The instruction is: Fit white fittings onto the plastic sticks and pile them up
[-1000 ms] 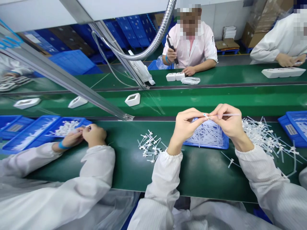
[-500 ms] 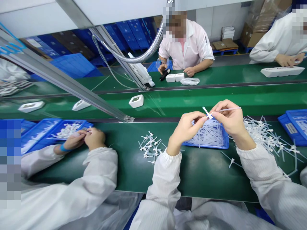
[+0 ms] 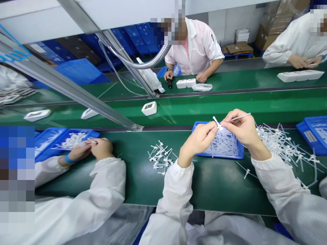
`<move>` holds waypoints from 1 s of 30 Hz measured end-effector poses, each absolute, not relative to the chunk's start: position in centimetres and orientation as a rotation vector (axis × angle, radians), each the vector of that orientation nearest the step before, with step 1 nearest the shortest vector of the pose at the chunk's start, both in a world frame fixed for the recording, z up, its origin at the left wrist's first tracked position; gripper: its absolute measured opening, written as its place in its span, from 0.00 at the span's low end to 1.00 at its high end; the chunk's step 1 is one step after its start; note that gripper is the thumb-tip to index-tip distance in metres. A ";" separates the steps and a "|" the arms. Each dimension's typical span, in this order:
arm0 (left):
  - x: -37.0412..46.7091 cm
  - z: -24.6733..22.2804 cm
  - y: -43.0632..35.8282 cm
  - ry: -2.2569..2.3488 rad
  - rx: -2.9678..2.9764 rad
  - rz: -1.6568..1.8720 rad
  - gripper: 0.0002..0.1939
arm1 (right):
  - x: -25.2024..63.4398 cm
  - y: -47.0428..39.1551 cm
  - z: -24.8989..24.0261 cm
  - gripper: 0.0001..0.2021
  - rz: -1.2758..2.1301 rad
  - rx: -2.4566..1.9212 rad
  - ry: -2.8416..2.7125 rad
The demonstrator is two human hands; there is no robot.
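Both my hands meet above a blue tray (image 3: 240, 153) filled with thin white tubes. My left hand (image 3: 198, 139) pinches one side of a small white connector piece (image 3: 219, 126) that has a short tube sticking up. The fingers of my right hand (image 3: 240, 128) are closed on a thin white tube (image 3: 240, 117), whose free end points right, while its other end is at the connector. A small pile of joined pieces (image 3: 160, 157) lies to the left of the tray, and a larger pile (image 3: 282, 144) lies to the right.
On the left, another person's hands (image 3: 89, 149) work beside blue trays (image 3: 60, 137). White devices (image 3: 149, 108) rest on the green belt (image 3: 219, 108) beyond the table. Across it sit two people in light coats. A metal post (image 3: 102, 105) slants down at the left. Another blue tray (image 3: 310, 136) stands at far right.
My hands have shifted slightly left and down with the connector and tube between them. The devices on the belt have moved right. The person opposite has leaned left.
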State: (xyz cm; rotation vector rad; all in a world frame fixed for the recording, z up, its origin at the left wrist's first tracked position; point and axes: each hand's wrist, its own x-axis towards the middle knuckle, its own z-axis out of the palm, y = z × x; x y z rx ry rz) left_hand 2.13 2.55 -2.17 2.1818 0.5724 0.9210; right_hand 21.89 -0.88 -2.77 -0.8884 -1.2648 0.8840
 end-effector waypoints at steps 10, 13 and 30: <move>1.9 -2.1 2.7 0.548 2.205 1.015 0.22 | 22.0 -0.9 -2.9 0.18 0.887 -0.873 -1.282; 1.8 -2.0 2.7 0.548 2.196 1.004 0.23 | 22.0 -0.9 -2.9 0.18 0.879 -0.865 -1.290; 1.9 -2.3 2.6 0.569 2.237 1.011 0.19 | 21.8 -1.0 -2.5 0.19 0.861 -0.839 -1.272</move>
